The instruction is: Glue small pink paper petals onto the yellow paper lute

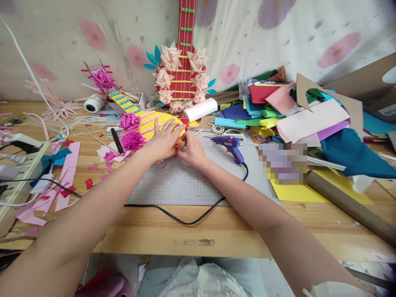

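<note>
A yellow paper craft guitar [161,118] with pink strips lies on the grey cutting mat [198,185], its neck pointing to the back left. Magenta paper flowers [133,141] sit along its near side. Across the guitar's body my left hand [165,138] rests with its fingers spread. My right hand [194,149] is closed in a pinch at the body's right edge, close to the left fingertips. A small reddish bit shows between the hands; what the right fingers hold is hidden. Right of them a blue glue gun [230,146] lies on the mat.
Behind stands a red craft guitar [184,78] with pale pink flowers. Coloured paper [278,103] is heaped at the right, near a brown tube [349,206]. A power strip [27,177] and paper scraps lie left. The glue gun's black cord [185,222] loops across the front.
</note>
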Available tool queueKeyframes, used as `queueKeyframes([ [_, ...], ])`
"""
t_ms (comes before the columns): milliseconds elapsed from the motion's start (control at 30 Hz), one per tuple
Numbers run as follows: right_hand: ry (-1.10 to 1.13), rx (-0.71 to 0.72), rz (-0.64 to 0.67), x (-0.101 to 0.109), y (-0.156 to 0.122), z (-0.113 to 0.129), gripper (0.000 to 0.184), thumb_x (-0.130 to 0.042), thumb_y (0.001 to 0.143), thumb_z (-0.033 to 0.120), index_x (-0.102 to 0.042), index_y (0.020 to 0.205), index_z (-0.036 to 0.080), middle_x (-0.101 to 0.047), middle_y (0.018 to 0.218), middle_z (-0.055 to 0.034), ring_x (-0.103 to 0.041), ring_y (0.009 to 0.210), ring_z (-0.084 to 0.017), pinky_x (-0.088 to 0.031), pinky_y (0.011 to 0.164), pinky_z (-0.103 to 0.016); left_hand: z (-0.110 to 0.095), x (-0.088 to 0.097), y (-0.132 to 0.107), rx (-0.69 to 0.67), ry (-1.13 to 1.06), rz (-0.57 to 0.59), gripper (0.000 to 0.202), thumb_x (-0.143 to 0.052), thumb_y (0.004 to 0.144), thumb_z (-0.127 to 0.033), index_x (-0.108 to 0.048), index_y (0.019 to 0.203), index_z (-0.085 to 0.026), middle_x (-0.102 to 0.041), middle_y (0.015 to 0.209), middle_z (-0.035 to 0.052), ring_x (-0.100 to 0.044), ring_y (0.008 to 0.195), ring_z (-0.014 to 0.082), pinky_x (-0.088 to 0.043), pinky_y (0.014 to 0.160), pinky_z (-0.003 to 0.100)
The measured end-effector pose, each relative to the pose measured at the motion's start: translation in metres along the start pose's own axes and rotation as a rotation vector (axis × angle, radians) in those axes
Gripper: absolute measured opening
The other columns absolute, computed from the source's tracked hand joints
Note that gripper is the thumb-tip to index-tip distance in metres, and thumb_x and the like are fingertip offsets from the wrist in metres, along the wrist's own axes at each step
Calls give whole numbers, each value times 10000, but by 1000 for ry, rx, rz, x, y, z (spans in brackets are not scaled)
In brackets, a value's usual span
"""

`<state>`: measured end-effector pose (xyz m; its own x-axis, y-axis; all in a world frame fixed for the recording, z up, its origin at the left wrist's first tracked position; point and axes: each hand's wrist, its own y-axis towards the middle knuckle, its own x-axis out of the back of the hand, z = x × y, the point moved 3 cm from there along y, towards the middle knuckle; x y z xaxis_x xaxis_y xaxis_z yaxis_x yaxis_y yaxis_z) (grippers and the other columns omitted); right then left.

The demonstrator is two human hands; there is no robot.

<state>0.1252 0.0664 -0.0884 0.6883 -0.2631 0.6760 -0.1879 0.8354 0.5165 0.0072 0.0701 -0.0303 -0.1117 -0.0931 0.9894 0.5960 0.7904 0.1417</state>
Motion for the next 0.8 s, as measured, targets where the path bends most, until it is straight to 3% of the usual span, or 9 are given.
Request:
queueKeyframes([
  [333,-203,244,79,11,6,-1,232,-528,792,278,-476,987,163,-587,997,-128,-517,923,-257,-405,778,-374,-3,5,3,-38,35,-6,690,-453,712,-114,-336,1387,-195,-391,1432,127,-196,1401,291,69,1097,630],
  [567,-220,273,79,11,6,-1,280,-529,812,301,-467,1030,138,-572,1062,-164,-511,989,-280,-408,794,-391,-3,3,3,-73,47,-10,686,-463,724,-123,-337,1394,-199,-386,1434,131,-181,1410,284,73,1104,618],
  [800,-228,263,94,16,7,-3,229,-525,830,324,-486,985,161,-578,979,-120,-516,920,-250,-393,764,-363,-4,6,3,-33,11,-32,680,-462,741,-128,-326,1402,-211,-406,1420,127,-208,1402,301,69,1100,629],
])
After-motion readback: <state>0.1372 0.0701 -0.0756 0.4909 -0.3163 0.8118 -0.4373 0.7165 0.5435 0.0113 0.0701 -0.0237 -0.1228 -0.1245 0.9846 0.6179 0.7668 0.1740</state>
